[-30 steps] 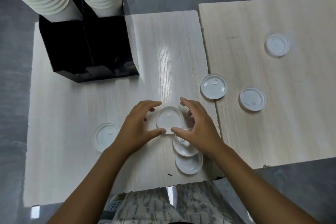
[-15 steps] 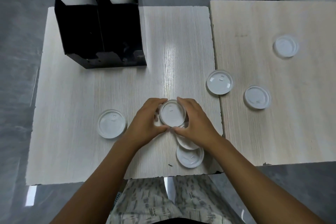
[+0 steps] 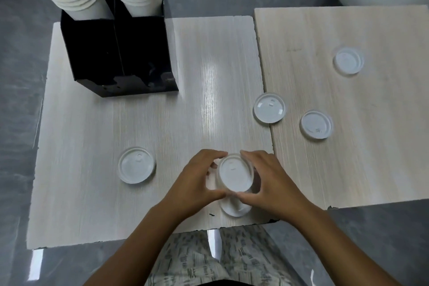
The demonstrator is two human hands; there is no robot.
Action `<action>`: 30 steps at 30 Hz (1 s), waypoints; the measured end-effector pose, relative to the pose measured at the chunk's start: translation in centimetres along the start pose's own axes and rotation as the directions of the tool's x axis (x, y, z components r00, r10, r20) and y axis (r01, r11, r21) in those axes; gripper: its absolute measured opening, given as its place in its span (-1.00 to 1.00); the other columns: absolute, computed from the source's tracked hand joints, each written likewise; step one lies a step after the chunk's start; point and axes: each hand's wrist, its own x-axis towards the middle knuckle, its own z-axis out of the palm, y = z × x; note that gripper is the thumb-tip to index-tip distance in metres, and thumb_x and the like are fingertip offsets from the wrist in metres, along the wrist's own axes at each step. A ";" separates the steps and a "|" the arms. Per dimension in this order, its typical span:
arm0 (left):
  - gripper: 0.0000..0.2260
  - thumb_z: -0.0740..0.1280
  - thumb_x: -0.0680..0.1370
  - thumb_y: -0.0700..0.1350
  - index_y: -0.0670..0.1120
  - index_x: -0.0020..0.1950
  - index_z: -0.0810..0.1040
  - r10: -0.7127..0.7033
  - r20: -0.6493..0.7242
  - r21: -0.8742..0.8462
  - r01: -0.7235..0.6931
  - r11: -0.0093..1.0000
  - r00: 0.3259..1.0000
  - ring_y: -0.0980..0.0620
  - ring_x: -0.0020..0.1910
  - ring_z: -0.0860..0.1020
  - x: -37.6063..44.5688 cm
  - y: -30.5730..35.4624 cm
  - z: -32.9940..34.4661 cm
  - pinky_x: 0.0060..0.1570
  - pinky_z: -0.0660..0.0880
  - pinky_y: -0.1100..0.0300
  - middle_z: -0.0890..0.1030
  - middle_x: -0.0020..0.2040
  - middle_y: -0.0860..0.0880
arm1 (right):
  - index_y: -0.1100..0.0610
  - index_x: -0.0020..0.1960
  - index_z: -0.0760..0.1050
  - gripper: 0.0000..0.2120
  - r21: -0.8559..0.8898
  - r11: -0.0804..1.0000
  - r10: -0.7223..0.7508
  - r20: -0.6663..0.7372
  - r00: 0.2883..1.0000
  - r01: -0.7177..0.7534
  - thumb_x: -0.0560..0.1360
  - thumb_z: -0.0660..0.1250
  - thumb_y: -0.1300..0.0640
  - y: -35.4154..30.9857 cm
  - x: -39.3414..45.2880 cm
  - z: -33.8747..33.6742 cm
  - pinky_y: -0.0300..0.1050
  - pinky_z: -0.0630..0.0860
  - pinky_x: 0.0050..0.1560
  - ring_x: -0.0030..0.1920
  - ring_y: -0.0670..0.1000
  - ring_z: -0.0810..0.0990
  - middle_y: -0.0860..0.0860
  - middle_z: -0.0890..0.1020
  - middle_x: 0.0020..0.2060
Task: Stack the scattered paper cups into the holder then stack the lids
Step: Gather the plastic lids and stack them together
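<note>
Cupping one lid (image 3: 235, 173) in a two-sided grip, left hand (image 3: 197, 184) and right hand (image 3: 270, 183) hover near the table's front edge (image 3: 139, 237).

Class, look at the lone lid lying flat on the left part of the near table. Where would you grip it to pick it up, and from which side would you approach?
Grip the lone lid by its raised outer rim, thumb and fingers on opposite edges, coming from above. It lies flat on the table, so no underside edge seems reachable, and bare tabletop surrounds it. The left hand looks nearest.
</note>
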 end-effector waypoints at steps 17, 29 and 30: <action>-0.28 0.67 0.37 0.05 0.15 0.46 0.45 -0.082 -0.047 -0.099 0.077 0.992 0.996 0.21 0.19 0.59 -1.1 -0.2 -1.2 0.15 0.59 0.26 0.57 0.30 0.26 | -0.08 0.57 0.25 -0.08 0.240 0.970 0.041 -0.069 0.997 -0.023 0.34 0.61 -0.18 -1.6 0.1 1.9 -0.38 0.43 0.26 0.33 -0.26 0.42 -0.19 0.39 0.38; -0.30 0.69 0.33 0.00 0.30 0.32 0.38 -0.131 -0.405 -0.026 0.132 0.991 0.905 0.19 0.17 0.56 -9.3 -4.1 -13.4 0.06 0.51 0.40 0.53 0.25 0.36 | -0.11 0.55 0.25 -0.10 0.242 0.937 -0.259 -0.007 0.966 0.253 0.35 0.63 -0.14 -15.4 7.5 7.0 -0.28 0.47 0.30 0.34 -0.15 0.41 -0.21 0.36 0.40; -0.30 0.69 0.34 0.00 0.30 0.32 0.38 -0.134 -0.413 -0.026 0.136 0.990 0.901 0.20 0.18 0.56 -9.6 -4.7 -13.7 0.07 0.51 0.40 0.52 0.26 0.35 | -0.11 0.56 0.25 -0.10 0.244 0.936 -0.263 -0.003 0.965 0.255 0.35 0.63 -0.13 -15.8 7.8 7.7 -0.29 0.47 0.30 0.34 -0.15 0.41 -0.20 0.36 0.40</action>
